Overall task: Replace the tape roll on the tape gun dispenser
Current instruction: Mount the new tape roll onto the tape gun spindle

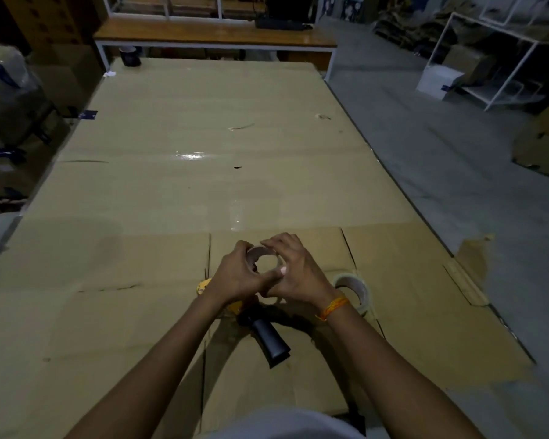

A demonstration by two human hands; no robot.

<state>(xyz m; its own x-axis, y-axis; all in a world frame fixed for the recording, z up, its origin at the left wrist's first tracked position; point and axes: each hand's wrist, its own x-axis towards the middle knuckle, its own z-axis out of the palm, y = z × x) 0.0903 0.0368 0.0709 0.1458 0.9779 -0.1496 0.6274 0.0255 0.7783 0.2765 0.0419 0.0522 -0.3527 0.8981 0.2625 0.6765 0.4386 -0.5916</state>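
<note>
Both hands hold one tape roll (255, 252) upright above the cardboard, its open core facing me. My left hand (235, 275) grips its left side and my right hand (293, 270) wraps the right side, fingers on the top rim. Below the hands lies the tape gun (268, 339) on the cardboard, black handle pointing toward me, yellow body (203, 286) mostly hidden under my left wrist. A second tape roll (355, 288) with clear tape lies to the right of my right wrist.
Flattened cardboard sheets (178, 172) cover the whole work surface. A dark cup (130, 56) stands at the far left edge. A wooden bench (216, 34) runs behind. Wrapped boxes (7, 99) stand at the left, a white rack (488, 64) and concrete floor at the right.
</note>
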